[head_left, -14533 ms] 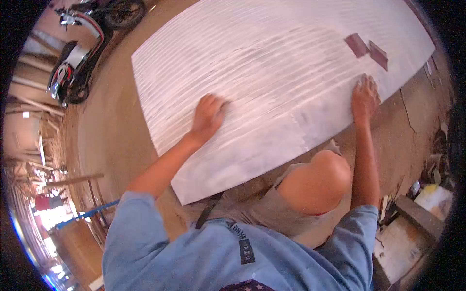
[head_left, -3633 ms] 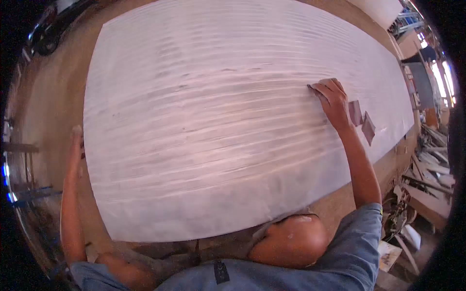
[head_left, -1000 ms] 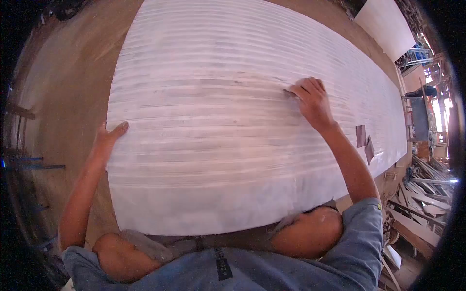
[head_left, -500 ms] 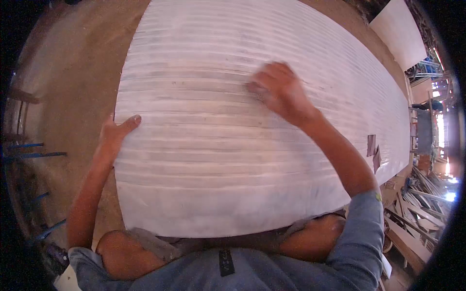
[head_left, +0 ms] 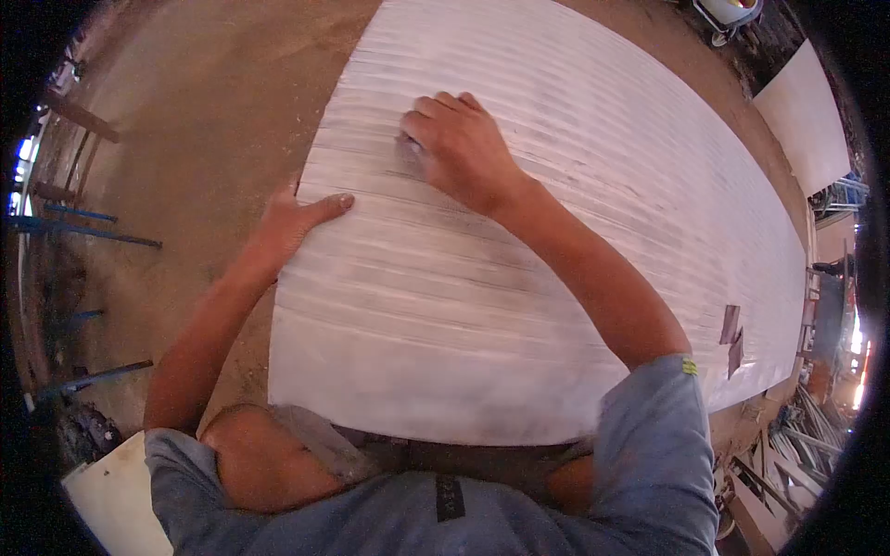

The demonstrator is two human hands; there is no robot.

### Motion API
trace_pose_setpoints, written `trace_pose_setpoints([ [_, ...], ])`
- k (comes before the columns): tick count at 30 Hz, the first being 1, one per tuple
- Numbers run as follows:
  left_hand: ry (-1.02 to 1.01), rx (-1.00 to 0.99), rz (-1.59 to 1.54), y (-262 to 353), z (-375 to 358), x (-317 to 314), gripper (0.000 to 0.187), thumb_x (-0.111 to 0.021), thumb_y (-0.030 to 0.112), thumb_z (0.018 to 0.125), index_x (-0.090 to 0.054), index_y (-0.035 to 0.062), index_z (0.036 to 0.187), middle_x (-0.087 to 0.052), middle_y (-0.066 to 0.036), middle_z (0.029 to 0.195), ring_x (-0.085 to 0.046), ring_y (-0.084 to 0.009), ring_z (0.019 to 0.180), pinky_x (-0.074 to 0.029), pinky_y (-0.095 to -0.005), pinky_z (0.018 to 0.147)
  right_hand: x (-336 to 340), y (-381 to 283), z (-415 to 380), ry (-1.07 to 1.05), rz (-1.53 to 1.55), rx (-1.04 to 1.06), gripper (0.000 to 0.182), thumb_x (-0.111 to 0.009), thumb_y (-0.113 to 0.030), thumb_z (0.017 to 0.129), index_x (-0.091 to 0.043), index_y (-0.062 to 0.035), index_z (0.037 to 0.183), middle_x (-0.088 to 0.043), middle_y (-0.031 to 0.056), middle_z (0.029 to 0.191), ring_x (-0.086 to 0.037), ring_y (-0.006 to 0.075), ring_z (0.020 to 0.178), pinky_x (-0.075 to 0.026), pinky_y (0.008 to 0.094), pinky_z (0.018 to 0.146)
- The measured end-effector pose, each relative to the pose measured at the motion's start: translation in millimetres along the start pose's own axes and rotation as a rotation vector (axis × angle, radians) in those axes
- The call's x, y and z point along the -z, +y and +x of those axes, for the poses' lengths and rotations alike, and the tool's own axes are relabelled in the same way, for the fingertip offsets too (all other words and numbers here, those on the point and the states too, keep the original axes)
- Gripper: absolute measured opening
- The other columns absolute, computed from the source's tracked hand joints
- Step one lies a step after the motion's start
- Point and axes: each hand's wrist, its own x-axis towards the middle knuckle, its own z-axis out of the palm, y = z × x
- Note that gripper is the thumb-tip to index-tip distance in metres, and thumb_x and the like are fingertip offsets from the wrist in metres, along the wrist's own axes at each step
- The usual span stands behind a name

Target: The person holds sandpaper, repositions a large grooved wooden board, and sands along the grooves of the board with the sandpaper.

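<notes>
A large white ridged panel [head_left: 399, 389] lies before me, its surface streaked with grey. My left hand [head_left: 289, 222] grips its left edge, thumb on top and the other fingers hidden at or under the edge. My right hand [head_left: 459, 148] presses on the upper left part of the panel with bent fingers. Under those fingers a small greyish piece shows, apparently folded sandpaper [head_left: 412, 148], mostly covered by the hand. Two loose dark brown pieces of sandpaper [head_left: 731, 324] rest on the panel's right side.
Brown floor [head_left: 213, 120] borders the panel on the left, with blue metal bars [head_left: 102, 232] beyond. Another white sheet [head_left: 807, 120] is at the upper right. Scrap strips of wood [head_left: 779, 463] are heaped at the lower right. My knee [head_left: 278, 454] is at the panel's near edge.
My right hand has moved left across the panel, closer to my left hand. The view has turned, so the panel sits further right. My left hand keeps its hold on the edge.
</notes>
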Motion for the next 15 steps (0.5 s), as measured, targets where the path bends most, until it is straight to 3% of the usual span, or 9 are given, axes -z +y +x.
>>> trace_pose_setpoints([
  [5,-0.009,0.022,-0.004,7.8,-6.4,4.1,0.072,-0.08,0.036,0.077,-0.053,-0.0044,0.13,-0.066,-0.02,0.112,-0.066,-0.0255,0.096,-0.052,-0.0372,0.086,70.7,47.8,-107.7,-0.213,-0.199,-0.195,0.014,-0.067,-0.01,0.076,-0.062,-0.0094,0.089,-0.059,0.0093,0.089,-0.057,0.0291,0.097,-0.045,0.0438,0.085],
  [7,-0.012,0.03,-0.001,9.1,-5.7,3.2,0.069,-0.079,0.038,0.078,-0.055,-0.0022,0.129,-0.067,-0.018,0.112,-0.067,-0.0255,0.095,-0.053,-0.0384,0.086,87.9,45.1,-121.1,-0.142,-0.164,-0.277,0.014,-0.069,-0.009,0.075,-0.062,-0.0103,0.086,-0.059,0.0087,0.086,-0.057,0.0286,0.095,-0.044,0.0449,0.084],
  [10,0.002,0.045,0.058,6.8,-2.1,6.5,0.072,-0.081,0.04,0.076,-0.056,-0.0019,0.129,-0.068,-0.017,0.112,-0.067,-0.0264,0.096,-0.052,-0.0394,0.088,43.4,21.8,-49.6,-0.211,-0.106,-0.135,0.019,-0.068,-0.006,0.073,-0.062,-0.0082,0.091,-0.06,0.0102,0.092,-0.057,0.0301,0.097,-0.044,0.0462,0.089],
  [12,-0.031,0.01,0.058,7.3,-0.8,6.3,0.07,-0.083,0.036,0.074,-0.057,-0.0037,0.126,-0.067,-0.02,0.112,-0.066,-0.024,0.1,-0.051,-0.0337,0.09,-12.0,-14.3,20.5,0.039,-0.094,0.055,0.035,-0.064,-0.003,0.068,-0.059,-0.007,0.102,-0.059,0.0142,0.103,-0.056,0.0331,0.104,-0.043,0.0464,0.098],
  [15,-0.077,-0.046,-0.011,2.5,-1.4,9.8,0.071,-0.085,0.036,0.073,-0.057,-0.0034,0.125,-0.067,-0.02,0.111,-0.066,-0.0246,0.099,-0.051,-0.0344,0.09,-46.4,-39.4,82.0,-0.06,0.0,0.057,0.039,-0.064,-0.004,0.07,-0.06,-0.0049,0.109,-0.06,0.0159,0.109,-0.055,0.0342,0.111,-0.042,0.0465,0.098],
])
